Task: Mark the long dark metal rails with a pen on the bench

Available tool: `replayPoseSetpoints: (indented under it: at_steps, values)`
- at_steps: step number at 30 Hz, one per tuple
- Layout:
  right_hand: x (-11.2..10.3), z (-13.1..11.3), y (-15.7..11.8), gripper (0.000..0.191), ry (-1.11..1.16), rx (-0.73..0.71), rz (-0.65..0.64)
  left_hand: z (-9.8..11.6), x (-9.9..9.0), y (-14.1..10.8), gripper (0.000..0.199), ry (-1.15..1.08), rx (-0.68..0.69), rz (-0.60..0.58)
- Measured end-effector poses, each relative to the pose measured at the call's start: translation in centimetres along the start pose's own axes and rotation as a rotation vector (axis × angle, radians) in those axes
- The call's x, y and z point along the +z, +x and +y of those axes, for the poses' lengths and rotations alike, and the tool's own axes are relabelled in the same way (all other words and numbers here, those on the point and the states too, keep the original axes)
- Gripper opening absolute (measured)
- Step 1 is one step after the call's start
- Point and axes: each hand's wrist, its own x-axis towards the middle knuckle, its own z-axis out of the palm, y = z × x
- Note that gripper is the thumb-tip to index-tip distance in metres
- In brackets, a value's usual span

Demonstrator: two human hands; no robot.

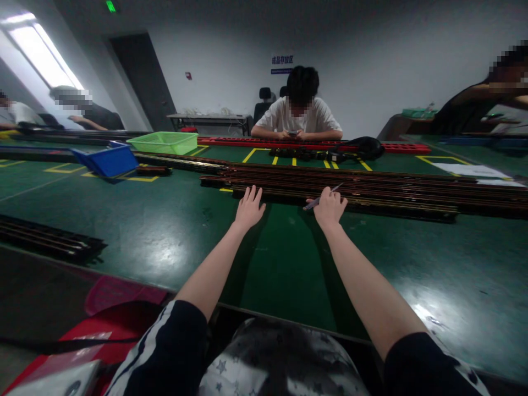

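Note:
Long, dark, narrow strips (289, 179) lie side by side across the green table in front of me. My left hand (249, 209) is at the near edge of these strips, its fingers stretched out and nothing in it. Whether its fingertips press on the nearest strip I cannot tell. Farther right, my right hand (330, 208) is closed around slim, pointed metal tweezers (312, 204). Their tip sticks out past the knuckles, over the strips. The fingers of this hand are at the near edge of the bundle.
A blue bin (108, 161) and a green basket (165, 143) stand at the left. More dark strips (49, 239) lie near the left front edge. Behind the bundle are black cables (330, 151) and a red rail (231, 142). A person (297, 110) sits opposite; white paper (470, 170) lies right.

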Motion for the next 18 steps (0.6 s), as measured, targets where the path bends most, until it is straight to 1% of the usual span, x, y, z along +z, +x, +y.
replayPoseSetpoints:
  at_steps: [3,5,6,7,8,11,12,14,17,18]
  values:
    - [-0.1,-0.1,-0.1,0.045,-0.003,0.016,-0.024,-0.4,-0.8,-0.2,0.057,0.026,0.013,-0.017]
    - [-0.2,-0.2,-0.2,0.042,0.006,0.001,-0.033,-1.6,-2.2,-0.5,0.052,0.083,0.006,0.001]
    - [-0.2,-0.2,-0.2,0.040,0.013,-0.011,-0.032,-2.6,-3.3,-0.7,0.047,0.111,-0.056,0.021]
    - [-0.1,-0.2,-0.2,0.038,0.020,-0.027,-0.027,-3.8,-4.5,-1.0,0.043,0.130,-0.149,0.042]
    - [-0.1,-0.1,-0.2,0.036,0.027,-0.049,-0.022,-5.2,-5.9,-1.6,0.040,0.149,-0.276,0.065]
    - [0.2,-0.1,-0.1,0.030,0.035,-0.130,-0.018,-9.7,-10.1,-4.0,0.041,0.167,-0.774,0.081]
    - [0.2,-0.1,0.0,0.029,0.033,-0.149,-0.022,-11.1,-11.2,-5.1,0.042,0.168,-0.854,0.102]
    - [0.3,0.0,0.0,0.029,0.026,-0.166,-0.037,-13.3,-12.9,-7.3,0.043,0.217,-0.955,0.152]
    - [0.3,-0.1,0.1,0.031,0.023,-0.181,-0.042,-15.6,-13.8,-9.9,0.045,0.249,-1.100,0.167]
    - [0.3,-0.1,0.1,0.031,0.024,-0.188,-0.045,-16.3,-13.9,-10.5,0.046,0.261,-1.179,0.179]
